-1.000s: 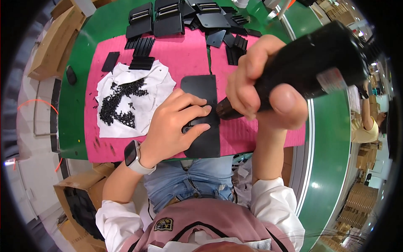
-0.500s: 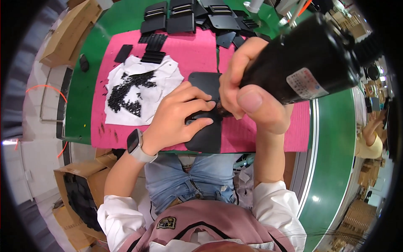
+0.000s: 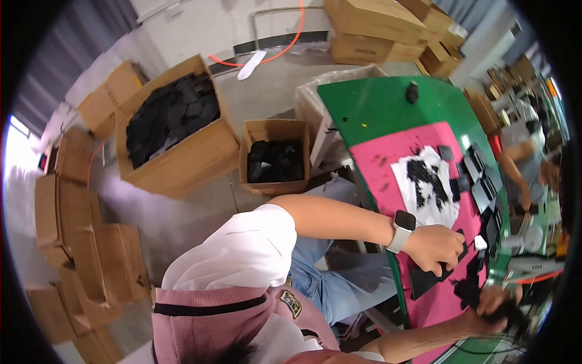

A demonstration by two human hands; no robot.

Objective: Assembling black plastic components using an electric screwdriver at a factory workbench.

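My left hand point(image 3: 431, 247), with a pale watch point(image 3: 401, 230) on its wrist, presses curled fingers onto a flat black panel point(image 3: 421, 285). The panel lies on the pink mat point(image 3: 382, 164) by the table's near edge. At the lower right, my right hand point(image 3: 485, 320) is wrapped round a black power screwdriver point(image 3: 514, 318), which is blurred and partly lost in the dark rim. Beyond my left hand, a white cloth point(image 3: 404, 185) holds many small black screws point(image 3: 422, 176). Several black panels and strips point(image 3: 482, 188) lie past the cloth.
The green table point(image 3: 357, 100) carries a small dark lump point(image 3: 412, 92). On the floor to the left stand a large carton point(image 3: 188, 167) and a smaller carton point(image 3: 273, 187), both holding black pieces. More cartons point(image 3: 118, 261) are stacked beside them. Another person point(image 3: 518, 161) is at the far right.
The view has swung left, bringing the floor cartons in and shifting the table right. My left hand stays on the panel; my right hand and the screwdriver now show at the lower right.
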